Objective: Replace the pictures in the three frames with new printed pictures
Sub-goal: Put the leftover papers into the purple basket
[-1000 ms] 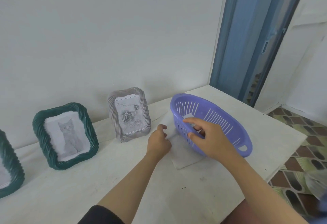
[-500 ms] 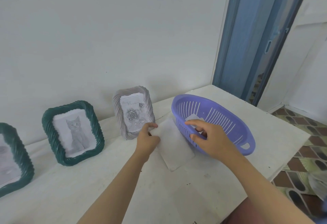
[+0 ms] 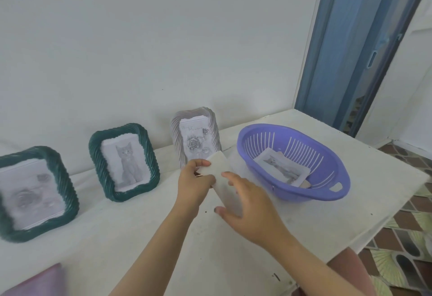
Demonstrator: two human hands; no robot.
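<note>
Three frames stand against the wall: a dark green frame (image 3: 35,193) with a rose print at far left, a dark green frame (image 3: 125,161) with a cat print in the middle, and a grey frame (image 3: 196,135) with a rose print on the right. Both hands hold a white sheet of paper (image 3: 223,174), lifted off the table in front of the grey frame, blank side up. My left hand (image 3: 194,182) pinches its upper left edge. My right hand (image 3: 247,207) grips its lower right side. A cat print (image 3: 281,167) lies in the purple basket (image 3: 327,193).
The white table (image 3: 163,237) ends at its right edge near the patterned floor (image 3: 406,237). A blue door frame (image 3: 350,50) stands behind the basket. A pinkish object (image 3: 39,281) shows at the bottom left corner.
My right hand let go of the basket and moved left onto the paper. The left hand has lifted the sheet off the table. The view shifted right, showing the far-left frame.
</note>
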